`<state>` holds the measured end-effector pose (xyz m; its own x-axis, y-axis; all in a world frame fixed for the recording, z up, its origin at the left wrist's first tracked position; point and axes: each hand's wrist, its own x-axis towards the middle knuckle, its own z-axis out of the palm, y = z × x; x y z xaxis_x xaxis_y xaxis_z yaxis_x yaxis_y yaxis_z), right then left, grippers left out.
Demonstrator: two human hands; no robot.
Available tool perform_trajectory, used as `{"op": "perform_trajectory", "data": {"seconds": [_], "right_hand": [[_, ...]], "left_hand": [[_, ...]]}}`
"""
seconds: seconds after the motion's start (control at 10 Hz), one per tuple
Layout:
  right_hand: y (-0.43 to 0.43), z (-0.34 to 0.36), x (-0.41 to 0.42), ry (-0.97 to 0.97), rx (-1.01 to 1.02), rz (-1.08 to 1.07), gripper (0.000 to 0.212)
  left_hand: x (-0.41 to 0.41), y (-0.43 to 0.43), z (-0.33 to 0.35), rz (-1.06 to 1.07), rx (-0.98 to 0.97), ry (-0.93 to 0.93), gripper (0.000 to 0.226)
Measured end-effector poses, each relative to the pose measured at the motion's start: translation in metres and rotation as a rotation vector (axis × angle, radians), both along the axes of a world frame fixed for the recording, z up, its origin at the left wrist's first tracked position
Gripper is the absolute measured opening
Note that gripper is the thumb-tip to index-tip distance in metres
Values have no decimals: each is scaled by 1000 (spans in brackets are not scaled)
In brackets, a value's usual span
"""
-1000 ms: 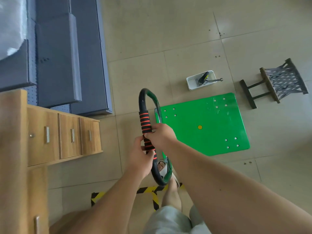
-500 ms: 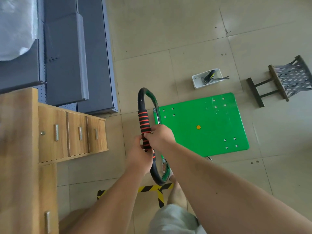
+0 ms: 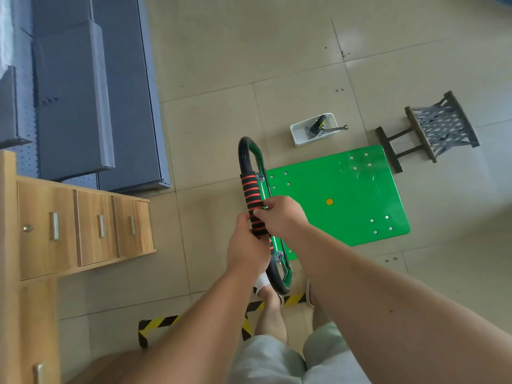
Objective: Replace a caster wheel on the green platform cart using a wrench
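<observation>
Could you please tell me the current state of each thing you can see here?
Green platform cart: flat on the floor, deck bare.
Handle: raised upright.
Left hand: grips the handle.
Right hand: grips the handle too.
Wrench: unused, lying in the white basket, end over its rim.
Drawers: all three shut.
Stool: seemingly on its side.

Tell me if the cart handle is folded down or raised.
Raised. The handle stands up at the near edge of the deck, not flat on it; the left hand and right hand grip its foam.
</observation>
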<state>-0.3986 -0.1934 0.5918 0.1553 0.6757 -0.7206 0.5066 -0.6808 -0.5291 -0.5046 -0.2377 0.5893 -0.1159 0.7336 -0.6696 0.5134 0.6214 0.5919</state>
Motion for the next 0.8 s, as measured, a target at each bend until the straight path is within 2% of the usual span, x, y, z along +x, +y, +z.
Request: {"op": "perform_trajectory", "data": {"seconds": [0.3,0.6,0.7,0.8], "right_hand": [[-7,0,60,-21,22,-35,19],[-15,7,75,-40,-6,-14,38],[-20,17,87,-17,-12,8,43],[-19,41,104,-34,33,32,40]], "left_hand": [[61,1,5,-68,-14,-1,32],[75,-1,9,-97,-16,45,38],[75,3,20,-68,-33,70,47],[76,4,45,-23,-12,87,45]]}}
